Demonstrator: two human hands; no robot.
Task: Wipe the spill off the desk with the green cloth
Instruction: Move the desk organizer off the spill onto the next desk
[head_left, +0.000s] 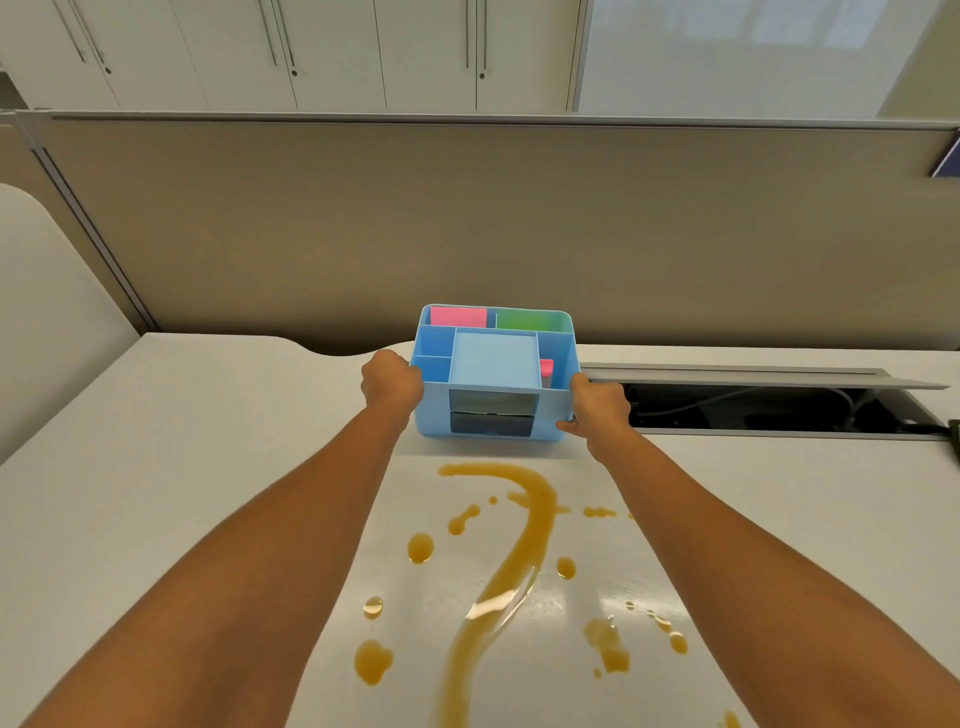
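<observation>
Now both hands, left and right, clamp the organiser at the bench's far side, keeping it clear of the spill; green cloth sits in its far-right compartment.

Organizer behind spill on desk; cable tray right.

A pale worktop runs to a tan fabric partition capped by a grey metal rail. Behind it stand white cabinets with slim bar handles, and a frosted glass panel to the right. An open cable tray with its lid raised is set in the worktop on the right. Light glares off the surface near the front.
</observation>
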